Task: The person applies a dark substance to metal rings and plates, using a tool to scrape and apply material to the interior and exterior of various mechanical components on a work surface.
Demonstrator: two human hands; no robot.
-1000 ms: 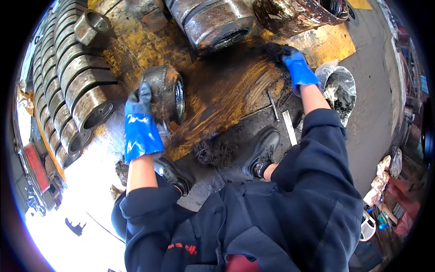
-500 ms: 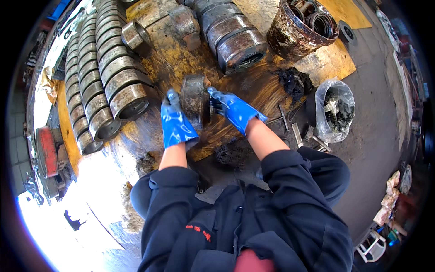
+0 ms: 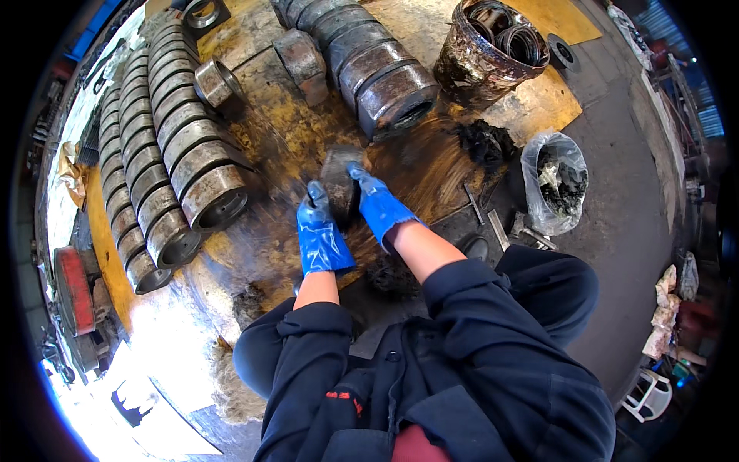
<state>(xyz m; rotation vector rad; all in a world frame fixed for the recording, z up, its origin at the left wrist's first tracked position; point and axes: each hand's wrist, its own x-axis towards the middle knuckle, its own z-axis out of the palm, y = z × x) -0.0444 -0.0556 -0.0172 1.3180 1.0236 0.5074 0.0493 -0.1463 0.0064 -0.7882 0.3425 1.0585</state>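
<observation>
A heavy, greasy metal bushing (image 3: 337,179) stands between my hands on the oil-stained board, slightly blurred. In its blue glove, my left hand (image 3: 317,231) grips the left side, thumb upward. My right hand (image 3: 375,202), gloved alike, closes on the opposite side with its fingertips near the top edge. The undersides of both grips are hidden. Just beyond lies a similar blocky metal piece (image 3: 302,65). To the left, long rows of metal bushings (image 3: 208,181) lie end to end, with a single ring (image 3: 219,82) beside them.
A thicker row of dark bushings (image 3: 389,77) lies ahead. Farther right stands a grimy bucket (image 3: 469,73) holding rings. Black rags (image 3: 486,145), a clear-bagged bin (image 3: 573,185) of dark waste and metal tools (image 3: 499,229) sit on my right. My crossed legs border the board (image 3: 277,146).
The bushing has turned between my hands, its face now angled differently. My view has shifted, so the surroundings sit farther left in the picture.
</observation>
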